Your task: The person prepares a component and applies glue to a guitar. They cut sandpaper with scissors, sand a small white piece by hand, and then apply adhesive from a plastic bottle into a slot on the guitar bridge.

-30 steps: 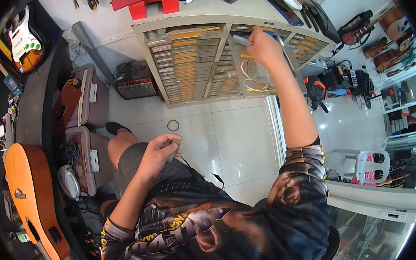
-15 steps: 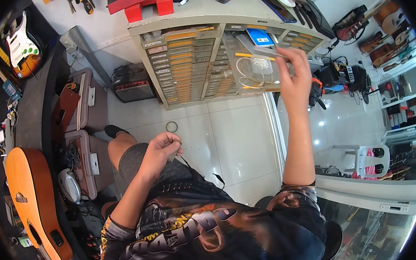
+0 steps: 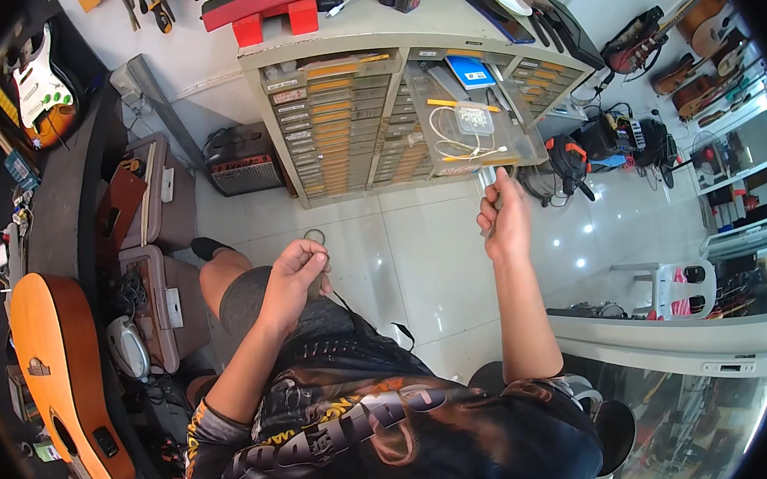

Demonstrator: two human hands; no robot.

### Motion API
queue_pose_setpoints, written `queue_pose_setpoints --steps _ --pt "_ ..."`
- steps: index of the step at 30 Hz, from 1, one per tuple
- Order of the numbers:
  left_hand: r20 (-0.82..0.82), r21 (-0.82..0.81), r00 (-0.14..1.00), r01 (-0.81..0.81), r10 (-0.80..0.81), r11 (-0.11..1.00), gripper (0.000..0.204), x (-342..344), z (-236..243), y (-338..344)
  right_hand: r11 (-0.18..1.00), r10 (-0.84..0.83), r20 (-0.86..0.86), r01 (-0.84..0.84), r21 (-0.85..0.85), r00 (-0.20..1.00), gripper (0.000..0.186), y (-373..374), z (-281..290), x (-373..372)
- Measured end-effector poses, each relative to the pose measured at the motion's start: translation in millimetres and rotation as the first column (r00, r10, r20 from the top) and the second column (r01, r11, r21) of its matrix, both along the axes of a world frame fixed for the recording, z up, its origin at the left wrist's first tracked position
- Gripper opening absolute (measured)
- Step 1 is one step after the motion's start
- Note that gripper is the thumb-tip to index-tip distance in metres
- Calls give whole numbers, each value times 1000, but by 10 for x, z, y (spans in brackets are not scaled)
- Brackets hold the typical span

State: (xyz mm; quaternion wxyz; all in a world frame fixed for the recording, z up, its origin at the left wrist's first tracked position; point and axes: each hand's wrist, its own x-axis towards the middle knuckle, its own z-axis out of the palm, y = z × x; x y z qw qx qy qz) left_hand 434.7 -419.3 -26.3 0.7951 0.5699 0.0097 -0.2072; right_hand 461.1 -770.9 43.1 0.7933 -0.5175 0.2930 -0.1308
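My right hand (image 3: 502, 215) is closed on a thin silver metal item (image 3: 488, 181), too small to identify, just below the front of the pulled-out drawer (image 3: 517, 142). That drawer holds a blue packet (image 3: 469, 73), a small clear box of white pieces (image 3: 476, 121), a coiled cream cable (image 3: 450, 144) and yellow strips. At lower centre, in front of my thigh, my left hand (image 3: 298, 278) pinches a small flat drab item (image 3: 314, 290), mostly hidden by the fingers.
A metal drawer cabinet (image 3: 267, 64) stands ahead, an amplifier (image 3: 245, 166) beside it. An acoustic guitar (image 3: 63, 367) and plastic bins (image 3: 174, 322) are on the left. A tape roll (image 3: 315, 235) lies on the floor. Bags (image 3: 569, 169) and a white chair (image 3: 695, 287) are rightward.
My right hand has come out of the drawer and moved down toward me, now grasping the silver item. The blue packet in the drawer came into sight. My left hand stays about where it was.
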Motion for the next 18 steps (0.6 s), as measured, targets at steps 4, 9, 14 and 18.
queue_pose_setpoints --steps 4,9,14,18 --pt "-42 10 999 -18 18 1000 10 -12 54 86 990 10 83 2 -143 996 23 122 -31 94" --pt "-6 -31 997 -81 81 996 11 3 40 145 985 57 89 -42 -169 994 20 81 -163 351" --pt "-24 -55 994 -111 109 992 11 -18 82 221 972 112 102 -88 -217 989 19 5 -113 903" --pt "16 -70 993 -116 118 991 12 -27 43 276 968 173 141 -142 -207 975 18 -143 -180 1587"
